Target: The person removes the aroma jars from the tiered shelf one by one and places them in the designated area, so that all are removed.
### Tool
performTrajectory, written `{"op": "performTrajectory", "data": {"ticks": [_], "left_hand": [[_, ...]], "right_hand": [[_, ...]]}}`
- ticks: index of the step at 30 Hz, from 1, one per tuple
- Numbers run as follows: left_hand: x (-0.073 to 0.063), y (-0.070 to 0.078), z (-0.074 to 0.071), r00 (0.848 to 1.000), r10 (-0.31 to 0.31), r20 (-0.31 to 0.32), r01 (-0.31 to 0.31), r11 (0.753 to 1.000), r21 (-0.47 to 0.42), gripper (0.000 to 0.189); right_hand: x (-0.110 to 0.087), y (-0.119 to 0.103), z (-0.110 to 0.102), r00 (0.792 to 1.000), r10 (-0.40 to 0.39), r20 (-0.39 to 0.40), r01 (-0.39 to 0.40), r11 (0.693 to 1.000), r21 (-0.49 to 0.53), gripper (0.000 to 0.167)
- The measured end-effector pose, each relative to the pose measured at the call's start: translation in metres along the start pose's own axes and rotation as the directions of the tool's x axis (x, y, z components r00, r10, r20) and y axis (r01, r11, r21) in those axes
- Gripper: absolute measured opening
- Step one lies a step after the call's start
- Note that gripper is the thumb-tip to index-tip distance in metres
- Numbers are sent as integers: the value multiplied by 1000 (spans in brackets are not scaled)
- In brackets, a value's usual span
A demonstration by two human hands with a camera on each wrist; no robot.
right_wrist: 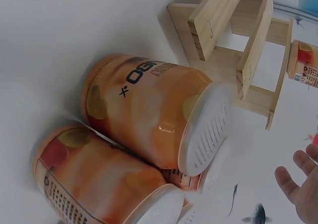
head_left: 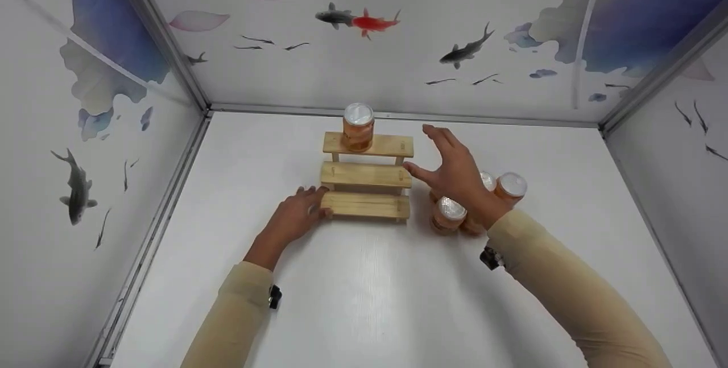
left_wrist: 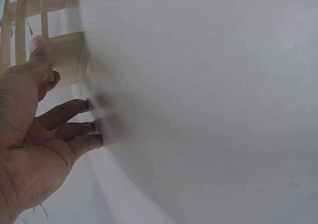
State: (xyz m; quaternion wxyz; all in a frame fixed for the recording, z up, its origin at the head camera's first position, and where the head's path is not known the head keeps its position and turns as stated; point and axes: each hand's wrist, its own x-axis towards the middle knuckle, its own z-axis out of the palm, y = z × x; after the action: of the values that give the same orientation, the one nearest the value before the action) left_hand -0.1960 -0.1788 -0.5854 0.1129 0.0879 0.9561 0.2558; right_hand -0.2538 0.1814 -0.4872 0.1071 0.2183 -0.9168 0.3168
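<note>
A small three-tier wooden step rack (head_left: pixel 364 205) stands on the white table. My left hand (head_left: pixel 293 215) is at its lower left corner. In the left wrist view the thumb (left_wrist: pixel 39 52) lies on the lowest board's end and a finger curls beneath it, pinching the board, while the other fingertips touch the table. One orange can with a silvery lid (head_left: pixel 358 127) stands on the top tier, left of centre. My right hand (head_left: pixel 456 172) is held right of the rack, fingers spread and holding nothing. Below it stand several more orange cans (right_wrist: pixel 144 110), partly hidden by the hand and arm.
White panels printed with fish enclose the table (head_left: pixel 352 282) at the back and sides. A metal rail (head_left: pixel 296 110) runs along the back edge. The back panel (head_left: pixel 375 66) rises close behind the rack.
</note>
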Motion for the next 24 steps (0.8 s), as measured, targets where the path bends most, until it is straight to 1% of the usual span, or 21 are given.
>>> {"op": "performTrajectory", "data": {"ticks": [7,13,17,20,22,24], "left_hand": [[2,-1,1,1000,-15,13,15,1000,-3,67],[1,-2,3,1000,-16,15,16,1000,-12,65],[0,-1,3,1000,-5,19,5,1000,6,64],[1,-1,2,1000,-9,25,8,1000,11,65],[1,-1,1,999,-19,27,19,1000,4,66],[1,-1,1,1000,-16,23,16,1000,6,64]], "right_hand": [[13,-10,9,1000,12,26,-12,1000,-4,85],[25,-19,17,999,-10,40,9,1000,10,88],[31,-23,21,998,2,63,-2,1000,-2,90],[34,-26,25,996,11,87,-10,1000,-8,93],[37,-28,27,995,8,94,-7,1000,-14,94],[39,-29,30,995,-6,95,8,1000,-21,95]]}}
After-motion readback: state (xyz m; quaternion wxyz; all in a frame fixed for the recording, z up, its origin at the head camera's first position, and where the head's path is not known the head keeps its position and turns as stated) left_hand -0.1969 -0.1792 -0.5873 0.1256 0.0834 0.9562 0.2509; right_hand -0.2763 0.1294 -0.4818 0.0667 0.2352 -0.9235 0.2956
